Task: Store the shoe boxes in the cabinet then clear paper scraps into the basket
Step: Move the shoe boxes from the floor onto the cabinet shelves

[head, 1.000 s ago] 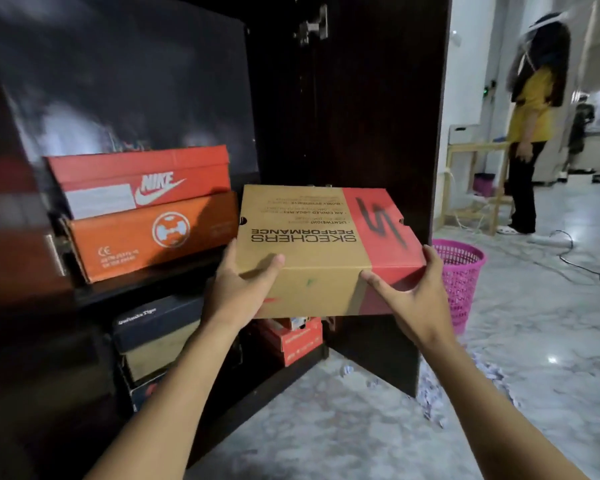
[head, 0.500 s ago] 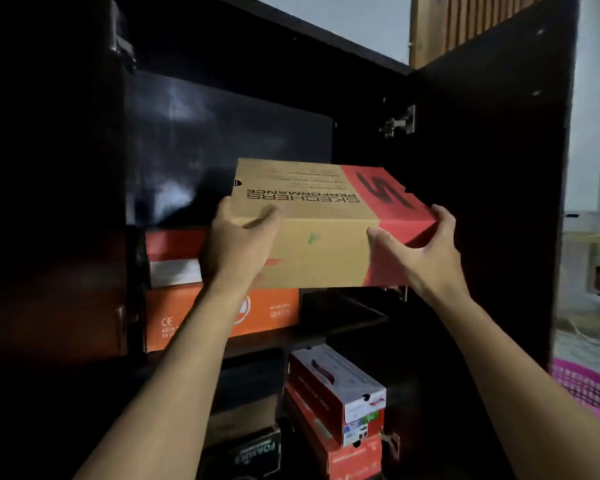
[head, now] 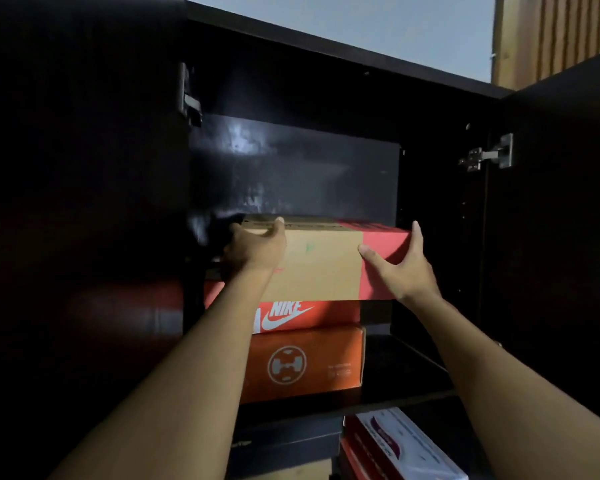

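**Tan-and-red shoe box held at top of stack in cabinet**

The tan-and-red shoe box (head: 319,261) is inside the dark cabinet (head: 326,81), in the upper compartment, long side facing out and level. Its bottom edge meets the top of the red Nike box (head: 309,317); can't tell if its weight is fully down. Its red end overhangs the Nike box on the right.

The left hand (head: 253,249) grips the tan end: thumb hooked over the top edge, fingers round the side, lost in the dark. The right hand (head: 402,268) clasps the red corner, thumb pressed on the front face, fingers running up the right end.

The Nike box sits on an orange box (head: 305,365), which stands on the shelf (head: 406,386). Below the shelf are a black box (head: 288,441) and, beside it, a white-and-red box (head: 406,445). The right door (head: 551,237) is swung open, with its hinge (head: 489,157) visible.
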`<action>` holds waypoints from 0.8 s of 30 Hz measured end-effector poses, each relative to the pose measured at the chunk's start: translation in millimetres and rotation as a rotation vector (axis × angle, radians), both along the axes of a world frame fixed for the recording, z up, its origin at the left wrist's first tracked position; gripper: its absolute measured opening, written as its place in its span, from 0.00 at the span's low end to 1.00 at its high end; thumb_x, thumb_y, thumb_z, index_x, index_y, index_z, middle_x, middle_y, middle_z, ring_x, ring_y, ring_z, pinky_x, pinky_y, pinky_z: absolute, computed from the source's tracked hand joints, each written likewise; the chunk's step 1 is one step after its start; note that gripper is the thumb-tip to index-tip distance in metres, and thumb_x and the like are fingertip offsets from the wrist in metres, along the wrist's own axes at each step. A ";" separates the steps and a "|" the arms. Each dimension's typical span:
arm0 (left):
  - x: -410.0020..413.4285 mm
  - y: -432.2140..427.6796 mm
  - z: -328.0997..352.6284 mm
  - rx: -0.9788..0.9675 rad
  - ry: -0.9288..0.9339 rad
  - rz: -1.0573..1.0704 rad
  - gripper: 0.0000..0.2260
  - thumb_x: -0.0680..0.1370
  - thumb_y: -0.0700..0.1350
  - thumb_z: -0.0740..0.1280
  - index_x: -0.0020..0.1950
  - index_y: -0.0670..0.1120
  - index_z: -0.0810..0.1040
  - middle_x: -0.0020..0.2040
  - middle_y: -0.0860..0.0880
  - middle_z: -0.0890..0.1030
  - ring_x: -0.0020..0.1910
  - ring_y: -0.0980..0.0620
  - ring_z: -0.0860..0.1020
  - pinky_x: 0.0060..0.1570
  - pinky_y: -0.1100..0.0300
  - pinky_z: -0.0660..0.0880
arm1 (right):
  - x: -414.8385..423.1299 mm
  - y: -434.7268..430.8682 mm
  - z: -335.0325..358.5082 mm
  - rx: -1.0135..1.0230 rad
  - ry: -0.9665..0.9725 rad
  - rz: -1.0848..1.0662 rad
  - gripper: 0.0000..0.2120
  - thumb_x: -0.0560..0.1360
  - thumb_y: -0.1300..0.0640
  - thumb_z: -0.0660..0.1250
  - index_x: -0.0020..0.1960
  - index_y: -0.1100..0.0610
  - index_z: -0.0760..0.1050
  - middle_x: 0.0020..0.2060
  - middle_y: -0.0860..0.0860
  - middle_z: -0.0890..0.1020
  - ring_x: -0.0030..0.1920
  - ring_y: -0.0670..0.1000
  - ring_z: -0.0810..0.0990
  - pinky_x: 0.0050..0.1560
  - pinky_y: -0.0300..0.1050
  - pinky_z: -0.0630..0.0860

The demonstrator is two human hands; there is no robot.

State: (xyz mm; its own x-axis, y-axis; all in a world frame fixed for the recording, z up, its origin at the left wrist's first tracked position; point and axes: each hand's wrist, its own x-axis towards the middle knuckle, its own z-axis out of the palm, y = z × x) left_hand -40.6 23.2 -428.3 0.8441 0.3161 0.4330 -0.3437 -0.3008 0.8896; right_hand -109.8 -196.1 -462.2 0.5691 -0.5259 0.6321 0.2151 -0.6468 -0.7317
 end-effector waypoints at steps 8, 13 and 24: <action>28.2 -7.1 -47.2 0.923 -0.394 0.291 0.32 0.80 0.59 0.58 0.81 0.55 0.49 0.81 0.42 0.42 0.79 0.39 0.44 0.73 0.37 0.49 | 56.3 12.4 0.5 -0.108 0.174 0.012 0.45 0.77 0.40 0.67 0.80 0.44 0.38 0.76 0.61 0.55 0.73 0.64 0.65 0.72 0.59 0.66; 54.7 7.6 -39.0 1.031 -0.164 0.266 0.36 0.78 0.60 0.61 0.80 0.59 0.44 0.80 0.45 0.38 0.79 0.40 0.43 0.74 0.38 0.54 | 79.4 18.8 -9.1 -0.215 0.319 0.059 0.49 0.76 0.43 0.70 0.79 0.43 0.35 0.76 0.60 0.56 0.74 0.64 0.64 0.72 0.60 0.65; 61.2 -10.9 -31.1 1.110 0.025 0.195 0.46 0.72 0.60 0.68 0.79 0.59 0.41 0.78 0.45 0.30 0.78 0.39 0.38 0.70 0.37 0.60 | 108.7 19.3 -11.6 -0.308 0.531 -0.044 0.48 0.75 0.38 0.67 0.80 0.44 0.36 0.80 0.59 0.45 0.75 0.66 0.62 0.72 0.63 0.66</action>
State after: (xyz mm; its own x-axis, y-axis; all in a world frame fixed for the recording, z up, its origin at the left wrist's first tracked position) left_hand 20.6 12.2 -459.4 0.8350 -0.1059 0.5400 -0.1899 -0.9765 0.1023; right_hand -1.1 -176.7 -473.8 0.8298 -0.3942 0.3950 -0.1592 -0.8456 -0.5095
